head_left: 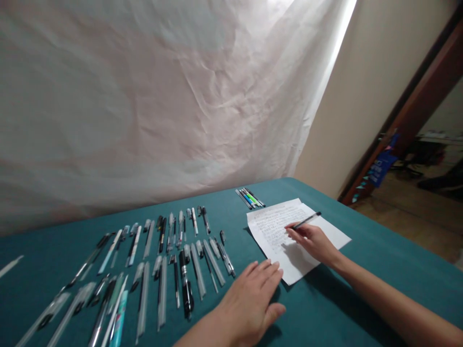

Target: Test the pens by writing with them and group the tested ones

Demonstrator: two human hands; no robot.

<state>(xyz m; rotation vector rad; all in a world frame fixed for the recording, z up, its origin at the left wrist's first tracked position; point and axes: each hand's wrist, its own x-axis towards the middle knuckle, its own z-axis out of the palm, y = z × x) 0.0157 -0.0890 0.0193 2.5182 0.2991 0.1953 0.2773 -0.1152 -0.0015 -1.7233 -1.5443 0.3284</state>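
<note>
My right hand [313, 241] pinches a pen [307, 220] with a clear barrel and a black end, held over the written sheet. The white paper [292, 270] lies tilted on the table, with rows of handwriting on its upper left part, and more than one sheet seems stacked. My left hand [251, 296] is open, palm down with fingers stretched, its fingertips by the lower left edge of the paper. Left of it, the nearest pens include a thick black pen [186, 289] and a clear pen body [213, 262].
Rows of taken-apart pens, caps and refills cover the table's left side, among them a turquoise pen [119, 318]. A small group of pens [250, 197] lies beyond the paper. A pale cloth [162, 96] hangs behind the green table [379, 270]. At right is a doorway.
</note>
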